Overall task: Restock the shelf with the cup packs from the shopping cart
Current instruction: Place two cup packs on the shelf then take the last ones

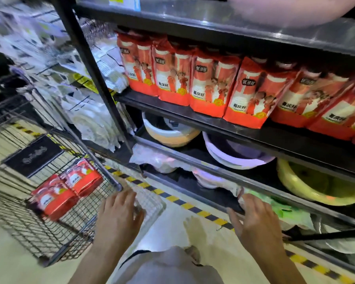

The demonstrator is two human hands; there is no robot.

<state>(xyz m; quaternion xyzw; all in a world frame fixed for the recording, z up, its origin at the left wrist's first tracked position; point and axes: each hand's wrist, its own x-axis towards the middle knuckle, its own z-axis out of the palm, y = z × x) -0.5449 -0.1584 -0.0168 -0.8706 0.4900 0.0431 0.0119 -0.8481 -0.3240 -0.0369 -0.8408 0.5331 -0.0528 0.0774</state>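
Several red and white cup packs (211, 83) stand in a row on the black middle shelf (193, 117). Two more cup packs (68, 189) lie in the wire shopping cart (55, 228) at the lower left. My left hand (119, 214) hovers with fingers apart over the cart's near right corner and holds nothing. My right hand (254, 220) is also empty, fingers spread, just in front of the edge of a low shelf.
Plastic basins (232, 152) in purple, orange and yellow fill the lower shelves. White bagged goods (94, 119) hang left of the black upright post (94, 68). A yellow-and-black floor stripe (184, 206) runs along the shelf base. My knees show at the bottom.
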